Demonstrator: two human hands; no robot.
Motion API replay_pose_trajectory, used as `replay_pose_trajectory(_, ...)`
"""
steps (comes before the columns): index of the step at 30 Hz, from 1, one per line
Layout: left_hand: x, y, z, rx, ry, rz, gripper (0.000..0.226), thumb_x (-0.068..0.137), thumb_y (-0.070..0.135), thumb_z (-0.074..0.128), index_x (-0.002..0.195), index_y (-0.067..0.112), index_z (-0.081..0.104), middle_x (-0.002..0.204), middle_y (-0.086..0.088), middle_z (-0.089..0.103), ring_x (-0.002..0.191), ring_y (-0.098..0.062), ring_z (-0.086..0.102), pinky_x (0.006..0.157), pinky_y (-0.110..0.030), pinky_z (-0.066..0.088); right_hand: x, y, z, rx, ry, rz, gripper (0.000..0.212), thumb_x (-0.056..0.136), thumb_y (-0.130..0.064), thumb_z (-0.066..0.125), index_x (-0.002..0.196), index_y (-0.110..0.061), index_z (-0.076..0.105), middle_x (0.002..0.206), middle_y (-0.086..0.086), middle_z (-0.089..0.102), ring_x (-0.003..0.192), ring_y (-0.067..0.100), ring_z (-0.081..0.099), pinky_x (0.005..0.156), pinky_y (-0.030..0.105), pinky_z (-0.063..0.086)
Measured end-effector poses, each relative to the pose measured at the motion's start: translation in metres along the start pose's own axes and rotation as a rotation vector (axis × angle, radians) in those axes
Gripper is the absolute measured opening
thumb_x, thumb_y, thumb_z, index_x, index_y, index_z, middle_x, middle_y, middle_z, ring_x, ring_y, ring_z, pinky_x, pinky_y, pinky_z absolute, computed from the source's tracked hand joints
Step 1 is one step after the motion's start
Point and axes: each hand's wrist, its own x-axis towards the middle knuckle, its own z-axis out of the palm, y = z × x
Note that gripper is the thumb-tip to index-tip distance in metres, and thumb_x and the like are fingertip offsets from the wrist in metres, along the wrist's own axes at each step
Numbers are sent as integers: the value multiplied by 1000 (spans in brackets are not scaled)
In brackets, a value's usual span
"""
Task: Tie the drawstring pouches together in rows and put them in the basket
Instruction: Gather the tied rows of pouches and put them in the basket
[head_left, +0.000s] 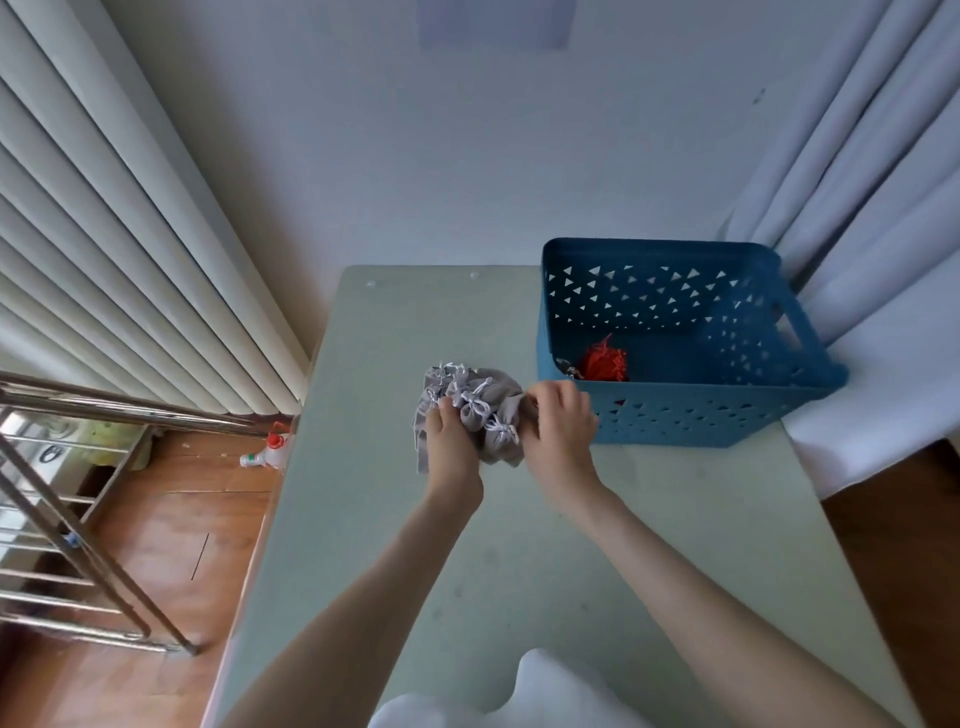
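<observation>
Gripping one bundle (485, 410), two hands (451, 437) (561, 422).

Two hands: left hand (451, 436), right hand (560, 418). One basket (675, 415). One red tassel (605, 362). One bottle (265, 452). Grey pouches (483, 410): bunch, count unclear.

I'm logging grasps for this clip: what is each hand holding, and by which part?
Both hold the bunch of grey drawstring pouches: the left hand grips its left side, the right hand pinches its right edge.
</observation>
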Motion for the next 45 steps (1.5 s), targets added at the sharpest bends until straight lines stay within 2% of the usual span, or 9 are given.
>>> replay_pose_trajectory(5, 4, -5, 3, -42, 5, -75, 40, 98, 37, 35, 122, 14, 57, 119, -10, 64, 108, -29, 61, 72, -31, 50, 9, 7, -23, -52, -66, -79, 3, 86, -13, 65, 85, -11, 62, 90, 2, 54, 86, 17, 40, 68, 28, 11)
replay_pose_trajectory(9, 1, 0, 4, -69, -22, -123, 29, 99, 22, 33, 103, 15, 62, 96, -6, 66, 79, -19, 63, 59, -24, 49, 14, 1, -48, 408, -463, 74, 9, 93, -14, 57, 86, -8, 56, 80, -4, 55, 73, 2, 45, 65, 16, 32)
replay_pose_trajectory(16, -5, 2, 12, -74, -67, -103, 37, 97, 25, 37, 123, 6, 56, 122, -14, 64, 109, -27, 63, 94, -40, 51, 11, -3, -49, 576, -357, 344, 12, 96, -24, 53, 98, -12, 53, 85, -4, 57, 77, 8, 50, 67, 23, 39)
replay_pose_trajectory(21, -9, 6, 25, -80, -267, -69, 41, 102, 26, 33, 128, 1, 52, 126, -20, 60, 116, -29, 59, 100, -40, 47, 21, -2, -55, 658, -438, 352, 55, 88, -25, 67, 133, -25, 36, 109, -5, 54, 100, 7, 57, 80, 22, 46)
replay_pose_trajectory(26, -9, 36, 59, -14, -500, -4, 37, 102, 22, 32, 118, 3, 61, 107, -10, 69, 100, -18, 65, 90, -31, 52, 66, 13, -80, 495, -322, 276, 46, 85, -23, 66, 126, -33, 50, 119, -4, 39, 117, 14, 41, 98, 33, 44)
replay_pose_trajectory(31, 5, 56, 113, 162, -571, 53, 37, 95, 29, 45, 113, -3, 53, 110, -21, 65, 102, -31, 64, 95, -44, 49, 116, 49, -103, 642, -467, 347, 60, 84, -15, 70, 136, -25, 42, 118, -9, 57, 103, 3, 59, 75, 13, 49)
replay_pose_trajectory(38, 68, 52, 206, 512, -659, -9, 29, 99, 24, 37, 102, 12, 63, 104, -10, 67, 94, -22, 61, 91, -39, 50, 194, 153, -100, 725, -644, 479, 33, 88, 5, 58, 121, -1, 59, 112, 14, 66, 101, 21, 64, 86, 31, 54)
replay_pose_trajectory(43, 119, 6, 254, 1056, -752, -106, 38, 96, 35, 41, 107, 7, 64, 99, -13, 66, 78, -20, 58, 82, -37, 51, 209, 247, -63, 387, -891, 740, 22, 91, -8, 57, 112, -9, 62, 108, 12, 67, 98, 22, 61, 91, 36, 50)
replay_pose_trajectory(45, 130, -16, 270, 1208, -776, -138, 39, 100, 28, 38, 119, 2, 59, 115, -15, 63, 93, -23, 58, 91, -39, 46, 207, 274, -48, 244, -959, 836, 17, 93, -9, 51, 107, -12, 60, 96, 8, 66, 85, 17, 61, 79, 32, 51)
